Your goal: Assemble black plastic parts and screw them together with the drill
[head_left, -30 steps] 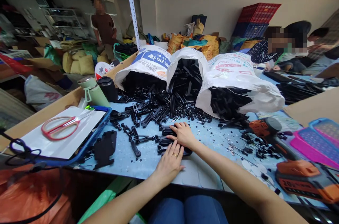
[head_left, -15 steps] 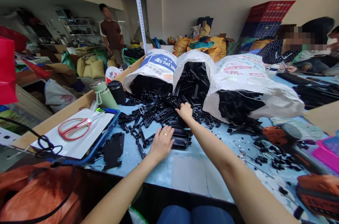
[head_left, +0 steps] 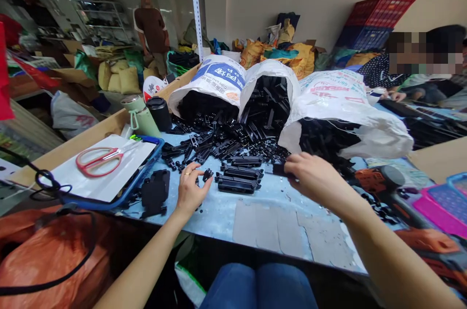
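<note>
My left hand is pinched round a small black plastic part, held just above the blue table left of the middle. My right hand has its fingers closed on a dark piece, which juts out to the left and is blurred. Between my hands lie several long black plastic bars, lined up side by side. Behind them spreads a heap of loose black plastic parts. Farther left, a flat black plate-like part rests on the table.
Three white sacks spill black parts at the back. To the left stand a blue tray with red-handled scissors, a green cup and a black cup. An orange-black power tool lies right. Other people are in the background.
My right hand has left the heap and moved right and nearer, now with a dark piece. My left hand has moved left off the bars and now pinches a small black part.
</note>
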The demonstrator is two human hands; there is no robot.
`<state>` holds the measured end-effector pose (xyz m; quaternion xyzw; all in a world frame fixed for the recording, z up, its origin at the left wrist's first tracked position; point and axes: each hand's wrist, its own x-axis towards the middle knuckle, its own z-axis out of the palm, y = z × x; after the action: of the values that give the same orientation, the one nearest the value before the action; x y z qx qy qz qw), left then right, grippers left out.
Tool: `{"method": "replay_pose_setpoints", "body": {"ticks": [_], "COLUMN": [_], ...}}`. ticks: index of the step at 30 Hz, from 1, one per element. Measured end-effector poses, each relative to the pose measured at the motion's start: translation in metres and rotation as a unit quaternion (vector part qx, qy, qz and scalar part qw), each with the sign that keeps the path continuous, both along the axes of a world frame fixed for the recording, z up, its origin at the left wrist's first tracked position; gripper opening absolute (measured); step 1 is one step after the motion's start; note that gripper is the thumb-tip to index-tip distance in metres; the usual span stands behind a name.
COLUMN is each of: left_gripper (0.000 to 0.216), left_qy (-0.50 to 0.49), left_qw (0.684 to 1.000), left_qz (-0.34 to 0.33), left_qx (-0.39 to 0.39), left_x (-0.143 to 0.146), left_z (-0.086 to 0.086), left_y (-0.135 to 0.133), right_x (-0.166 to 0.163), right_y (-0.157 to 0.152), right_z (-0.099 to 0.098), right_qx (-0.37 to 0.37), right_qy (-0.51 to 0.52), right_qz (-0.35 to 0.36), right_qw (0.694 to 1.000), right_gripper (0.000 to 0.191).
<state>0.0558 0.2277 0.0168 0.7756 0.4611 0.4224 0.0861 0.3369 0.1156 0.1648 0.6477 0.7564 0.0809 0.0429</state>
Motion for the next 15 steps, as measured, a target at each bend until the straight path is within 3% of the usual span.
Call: {"method": "replay_pose_setpoints", "body": {"ticks": [2,4,8,11,14,15], "left_gripper": [0.019,0.022,0.026,0.031,0.037,0.04], "left_qy": [-0.078,-0.091,-0.074,-0.113,-0.16,-0.176], "left_qw": [0.996,0.989,0.978,0.971,0.944,0.931], "left_qz": [-0.042,-0.095,-0.146,-0.121,-0.108,-0.111], "left_qx": [-0.008,-0.062,-0.127,-0.173,-0.268,-0.298], "left_x": [0.01,0.024,0.042,0.036,0.023,0.02], "left_z": [0.007,0.009,0.003,-0.001,-0.001,-0.002], "left_y": [-0.017,-0.036,-0.065,-0.069,-0.066,-0.066], "right_x": [-0.026,-0.056,-0.101,-0.102,-0.076,-0.065], "right_y": [-0.014,-0.019,-0.02,-0.025,-0.037,-0.042], "right_z": [-0.01,-0.033,-0.082,-0.108,-0.125,-0.128], "right_qx": [-0.104,-0.159,-0.091,-0.071,-0.092,-0.102], "right_qy": [-0.069,-0.093,-0.032,0.074,0.188,0.215], "right_qz": [-0.033,-0.048,0.017,0.052,0.108,0.125], "right_qw": [0.992,0.982,0.995,0.993,0.972,0.963], "right_gripper": [0.015,0.022,0.025,0.03,0.07,0.074]}}
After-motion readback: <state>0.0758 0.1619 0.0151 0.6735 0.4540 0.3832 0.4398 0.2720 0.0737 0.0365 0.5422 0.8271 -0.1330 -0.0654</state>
